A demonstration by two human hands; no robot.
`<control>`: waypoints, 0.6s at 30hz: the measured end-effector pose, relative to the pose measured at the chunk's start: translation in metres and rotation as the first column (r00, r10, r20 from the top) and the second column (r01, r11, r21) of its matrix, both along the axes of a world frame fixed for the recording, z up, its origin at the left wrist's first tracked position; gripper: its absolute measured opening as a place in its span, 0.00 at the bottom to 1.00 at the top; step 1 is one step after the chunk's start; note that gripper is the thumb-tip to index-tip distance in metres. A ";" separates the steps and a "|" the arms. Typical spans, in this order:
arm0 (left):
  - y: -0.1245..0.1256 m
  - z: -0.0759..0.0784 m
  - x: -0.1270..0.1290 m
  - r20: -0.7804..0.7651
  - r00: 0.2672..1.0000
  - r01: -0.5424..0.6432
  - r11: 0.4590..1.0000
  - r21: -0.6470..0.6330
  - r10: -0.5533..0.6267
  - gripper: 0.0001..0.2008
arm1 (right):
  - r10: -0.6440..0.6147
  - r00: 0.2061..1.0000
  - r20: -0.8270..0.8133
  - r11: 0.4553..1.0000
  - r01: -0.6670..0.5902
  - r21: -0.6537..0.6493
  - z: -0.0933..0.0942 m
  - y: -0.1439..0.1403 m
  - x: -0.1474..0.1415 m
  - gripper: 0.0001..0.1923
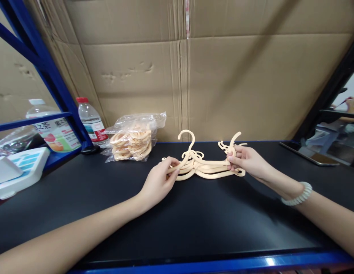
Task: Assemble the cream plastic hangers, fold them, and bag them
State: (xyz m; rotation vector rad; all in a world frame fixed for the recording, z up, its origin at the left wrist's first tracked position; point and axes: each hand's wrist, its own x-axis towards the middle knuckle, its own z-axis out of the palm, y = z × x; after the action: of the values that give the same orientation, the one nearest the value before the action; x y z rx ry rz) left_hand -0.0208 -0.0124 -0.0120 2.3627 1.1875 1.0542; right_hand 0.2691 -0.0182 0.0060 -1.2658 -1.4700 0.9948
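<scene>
A small stack of cream plastic hangers [207, 166] lies on the black table top [194, 217], hooks pointing up and back. My left hand [159, 182] pinches the left arm ends of the stack. My right hand [248, 160] grips the right arm ends, with a white coil bracelet on its wrist. Both hands hold the same stack between them, low over the table.
A clear plastic bag of more cream hangers [132, 140] lies behind on the left. A water bottle with a red cap [91, 121] stands by the blue rack post [48, 72]. A phone [310, 154] lies at the right. Cardboard [222, 76] forms the back wall.
</scene>
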 end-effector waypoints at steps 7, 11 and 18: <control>-0.001 0.011 -0.002 -0.020 1.000 -0.003 0.997 0.080 0.005 0.06 | 0.067 0.973 -0.220 0.995 -0.050 0.083 0.004 0.000 0.005 0.16; 0.003 0.020 -0.009 -0.147 0.989 0.000 0.985 0.170 0.025 0.05 | 0.059 0.944 -0.323 0.996 -0.032 0.088 0.010 0.008 0.021 0.14; 0.000 0.040 -0.020 -0.484 0.875 0.157 0.952 0.263 -0.011 0.06 | 0.091 0.986 -0.136 0.996 -0.088 0.030 0.018 0.022 0.072 0.13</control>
State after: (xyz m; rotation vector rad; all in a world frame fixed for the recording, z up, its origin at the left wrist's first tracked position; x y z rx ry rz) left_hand -0.0406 -0.0120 0.0279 3.0065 1.1177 0.6677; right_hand 0.3410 0.0037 0.0243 -1.0994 -1.4382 1.0983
